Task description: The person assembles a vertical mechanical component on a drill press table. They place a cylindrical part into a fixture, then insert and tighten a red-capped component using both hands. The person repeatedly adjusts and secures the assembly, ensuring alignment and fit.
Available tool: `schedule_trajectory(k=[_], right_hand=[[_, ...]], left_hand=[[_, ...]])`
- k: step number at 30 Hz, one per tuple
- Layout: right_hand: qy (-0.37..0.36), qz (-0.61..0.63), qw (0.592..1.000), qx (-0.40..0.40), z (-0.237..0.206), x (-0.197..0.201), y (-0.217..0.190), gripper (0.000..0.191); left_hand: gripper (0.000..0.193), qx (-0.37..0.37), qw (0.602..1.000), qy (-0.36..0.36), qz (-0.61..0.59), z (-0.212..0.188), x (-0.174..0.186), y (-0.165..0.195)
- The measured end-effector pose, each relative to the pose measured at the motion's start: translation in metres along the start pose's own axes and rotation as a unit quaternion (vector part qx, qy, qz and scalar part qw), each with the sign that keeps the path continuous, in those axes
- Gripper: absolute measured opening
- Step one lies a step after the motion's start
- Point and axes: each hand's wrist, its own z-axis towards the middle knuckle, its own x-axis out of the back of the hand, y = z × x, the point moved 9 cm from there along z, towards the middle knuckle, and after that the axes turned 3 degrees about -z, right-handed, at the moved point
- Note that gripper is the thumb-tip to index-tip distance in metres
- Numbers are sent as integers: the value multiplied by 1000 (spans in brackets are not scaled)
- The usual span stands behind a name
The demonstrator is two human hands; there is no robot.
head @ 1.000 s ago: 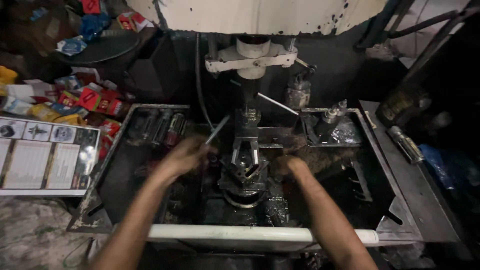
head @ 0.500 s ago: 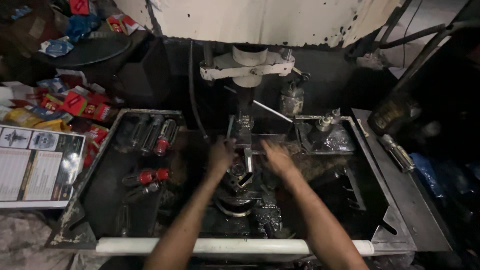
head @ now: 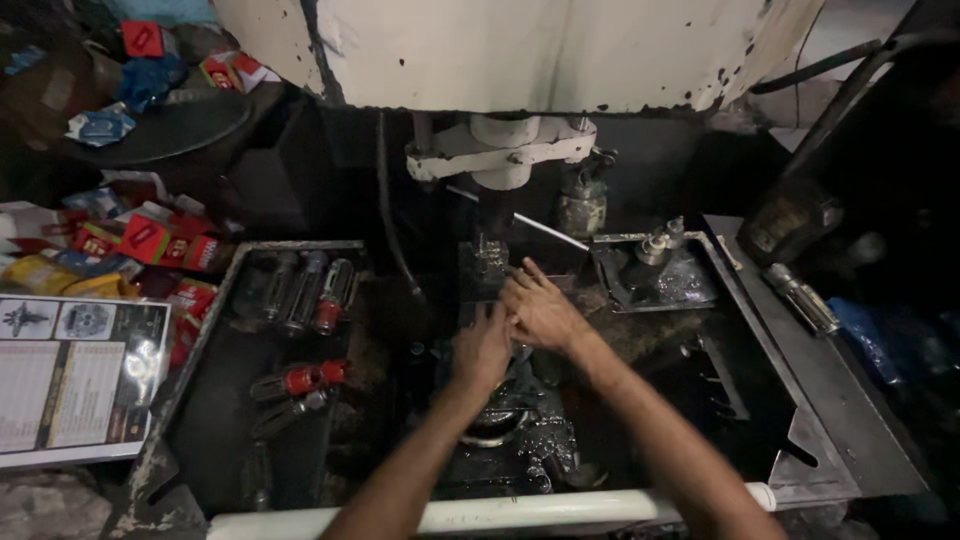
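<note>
Both of my hands meet over a dark, oily metal fixture (head: 487,262) under the white machine spindle (head: 503,150). My left hand (head: 483,350) rests on the fixture's wet clamp, fingers curled down, and whatever is under it is hidden. My right hand (head: 541,310) lies just above it with fingers spread toward the fixture block, touching the left hand's fingertips. The fixture stands in a black metal tray (head: 205,350) slick with oil.
Red-and-metal cylindrical parts (head: 300,380) lie in the tray's left part, with more such parts (head: 318,295) further back. An oil can (head: 582,200) and a small tray (head: 655,278) sit right of the spindle. A white pipe (head: 480,512) runs along the front. Red boxes (head: 150,240) and a printed sheet (head: 70,385) lie at left.
My hands came in from either side of the fixture and closed together over its middle. The right hand has slid partly over the left.
</note>
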Motion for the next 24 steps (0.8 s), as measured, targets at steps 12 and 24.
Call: schedule_trajectory(k=[12,24], right_hand=[[-143,280,885,-342,-37,-87,-31,65],[-82,394,834,-379,-52,-90,90,57]], left_hand=[[46,192,967,71,-153,54,16,-54],[78,349,757,71,-547,3,-53,-59]])
